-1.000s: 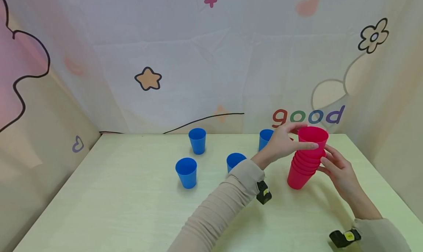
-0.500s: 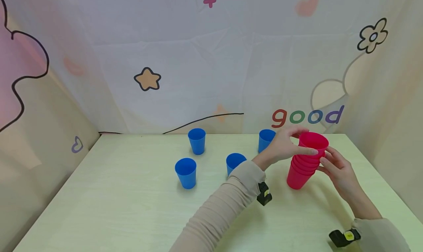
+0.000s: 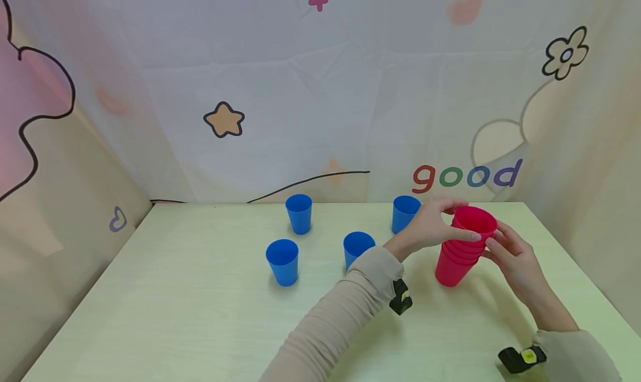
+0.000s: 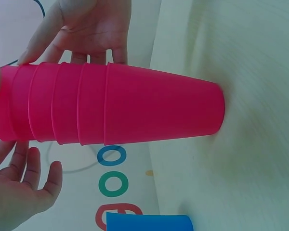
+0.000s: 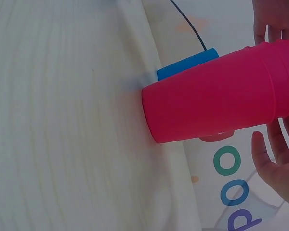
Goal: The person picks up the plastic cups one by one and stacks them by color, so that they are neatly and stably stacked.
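Observation:
A stack of nested red cups [image 3: 452, 269] stands on the table's right side, rims up. My left hand [image 3: 429, 226] pinches the topmost cup [image 3: 474, 220] at its rim, thumb on the near side and fingers round the far side. My right hand [image 3: 521, 270] holds the stack from the right, just below the upper rims. Several rims show as ridges along the stack in the left wrist view, where the right hand [image 4: 91, 29] is above it and the left hand [image 4: 24, 187] below. The right wrist view shows the stack's base [image 5: 192, 106] close to the tabletop.
Blue cups stand upright left of the stack: one at the back left [image 3: 299, 215], one nearer [image 3: 282, 264], one partly behind the left sleeve [image 3: 358, 247] and one at the back [image 3: 403, 214] beside the left hand. A patterned cloth [image 3: 300, 120] hangs behind the pale table [image 3: 175, 293].
My left hand has moved down with the top red cup, which now sits deeper in the stack. The right hand and the blue cups have stayed in place.

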`<action>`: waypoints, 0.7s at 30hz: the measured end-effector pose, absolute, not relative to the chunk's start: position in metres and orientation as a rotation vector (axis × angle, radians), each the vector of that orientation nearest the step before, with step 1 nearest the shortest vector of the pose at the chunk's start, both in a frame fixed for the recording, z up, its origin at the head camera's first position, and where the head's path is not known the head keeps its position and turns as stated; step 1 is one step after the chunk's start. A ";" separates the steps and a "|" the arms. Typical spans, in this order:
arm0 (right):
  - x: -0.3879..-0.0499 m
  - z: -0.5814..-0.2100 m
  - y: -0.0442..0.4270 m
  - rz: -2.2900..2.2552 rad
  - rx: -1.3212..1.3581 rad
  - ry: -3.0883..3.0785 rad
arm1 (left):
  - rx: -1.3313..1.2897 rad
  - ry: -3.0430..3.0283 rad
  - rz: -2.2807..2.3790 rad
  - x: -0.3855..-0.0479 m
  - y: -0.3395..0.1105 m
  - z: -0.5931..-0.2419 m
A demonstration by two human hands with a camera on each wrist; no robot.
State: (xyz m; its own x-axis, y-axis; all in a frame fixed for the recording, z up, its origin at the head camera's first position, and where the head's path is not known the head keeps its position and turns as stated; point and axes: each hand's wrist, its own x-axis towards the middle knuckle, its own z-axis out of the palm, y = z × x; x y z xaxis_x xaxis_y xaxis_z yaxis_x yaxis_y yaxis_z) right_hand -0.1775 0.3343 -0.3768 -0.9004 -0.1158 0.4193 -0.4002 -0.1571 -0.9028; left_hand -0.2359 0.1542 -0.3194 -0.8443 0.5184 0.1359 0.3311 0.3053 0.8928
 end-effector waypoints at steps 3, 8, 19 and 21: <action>-0.177 -0.377 0.333 2.164 0.571 -1.911 | 0.787 2.410 1.533 -0.236 0.154 -0.320; -0.177 -0.378 0.332 2.150 0.559 -1.925 | 0.896 2.510 1.406 -0.235 0.149 -0.319; -0.179 -0.378 0.334 2.156 0.620 -1.895 | 1.130 2.548 1.422 -0.227 0.105 -0.308; -0.179 -0.378 0.334 2.169 0.622 -1.888 | 1.168 2.547 1.435 -0.224 0.096 -0.306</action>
State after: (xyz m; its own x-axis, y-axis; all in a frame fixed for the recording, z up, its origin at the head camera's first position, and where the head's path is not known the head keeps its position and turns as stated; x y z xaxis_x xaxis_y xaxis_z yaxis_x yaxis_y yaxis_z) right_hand -0.1792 0.3343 -0.3780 -0.8916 -0.1222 0.4360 -0.4150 -0.1646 -0.8948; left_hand -0.2245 0.0960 -0.3063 -0.7246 0.5973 0.3437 0.6033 0.3089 0.7352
